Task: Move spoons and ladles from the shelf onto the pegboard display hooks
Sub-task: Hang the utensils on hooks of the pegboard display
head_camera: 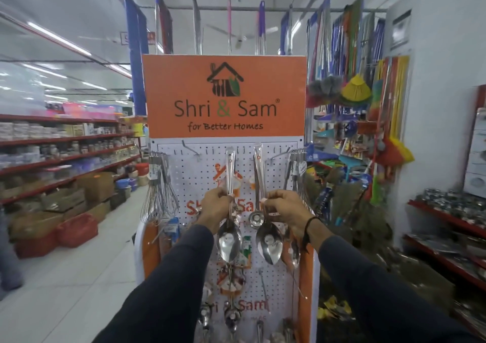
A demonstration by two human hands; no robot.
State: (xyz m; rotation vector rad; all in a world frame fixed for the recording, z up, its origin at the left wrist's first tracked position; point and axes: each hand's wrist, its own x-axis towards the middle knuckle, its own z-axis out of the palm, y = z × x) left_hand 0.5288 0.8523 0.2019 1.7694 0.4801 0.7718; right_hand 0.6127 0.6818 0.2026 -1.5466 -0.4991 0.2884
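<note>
A white pegboard (pixel 194 182) stands straight ahead under an orange sign. My left hand (pixel 214 206) grips the handle of a large steel spoon (pixel 229 240), its handle top up at a hook near the board's upper row. My right hand (pixel 285 206) holds a second large steel spoon (pixel 268 241) the same way, to the right. Both bowls hang downward in front of the board. A small ladle (pixel 254 219) hangs on the board between the two spoons. More spoons hang lower on the board (pixel 231 316).
Whisks (pixel 160 192) hang at the board's left edge and more utensils (pixel 297 169) at its right edge. Red shelves with boxes and a red basket (pixel 76 231) line the left aisle. Brooms (pixel 355 87) hang to the right, above a shelf of steel ware (pixel 447 200).
</note>
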